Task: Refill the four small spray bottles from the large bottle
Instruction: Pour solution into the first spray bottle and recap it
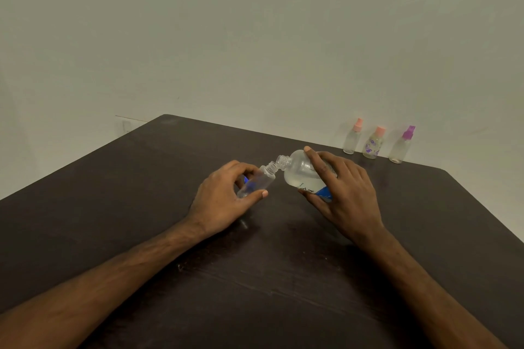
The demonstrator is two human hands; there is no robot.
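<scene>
On my feed the dark table (141, 178) runs back to a pale wall (255, 37). Three small spray bottles stand upright in a row along the table's far edge, toward its far right corner and well apart from the hands: a pink-capped bottle (353, 137), a flowered bottle (373, 144) that also has a pink cap, and a purple-capped bottle (401, 147). All three are clear and have their spray tops on. I cannot tell how full they are.

Both forearms reach in from the near edge, and the work sits around the middle of the table, a little toward the far edge. My view of the containers is partly blocked by the fingers wrapped over them.

The left hand (224, 198) grips the open small bottle (256, 183) between thumb and curled fingers. The bottle is tilted, with its bare threaded neck pointing up and to the right. It is clear with a blue mark on its side, and its liquid level is not readable.

The right hand (346, 193) holds the large bottle (303, 173) from above, fingers spread around its body. It is tipped leftward, uncapped, with its mouth just at the small bottle's mouth. Clear liquid pools in its lower side, above a blue label.
</scene>
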